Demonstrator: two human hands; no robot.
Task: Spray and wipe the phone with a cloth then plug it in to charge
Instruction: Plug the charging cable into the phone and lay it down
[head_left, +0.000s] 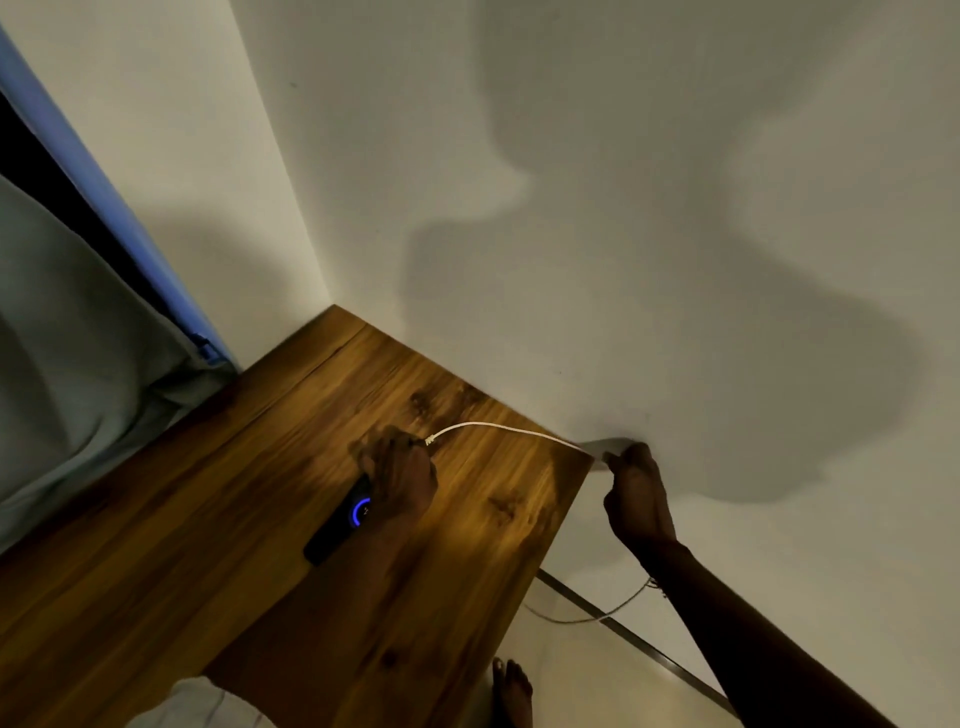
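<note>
Though dimly lit, plainly a room corner: wooden surface pushed into the angle of two pale walls, soft shadows across the right one. To the left, a bed in grey-green sheet right beside the surface's long edge, a blue strip slanting up behind it. Toward the surface's right end, dark phone lying flat, blue ring aglow on its screen. Left hand over the phone's far end, fingers curled round it and hiding that end. White cable arcing from just beside those fingers across the wood to the right-hand corner, then off the edge; plugged in or not, cannot tell. Right hand off the surface, against the wall beside that corner, fingers curled at a pale wall plate; pinching or only touching, cannot tell. Below, more cable looping before a slanted metal bar. Bare foot on the pale floor beside the surface's near right edge. Pale fabric at the bottom, overlapping the wood.
</note>
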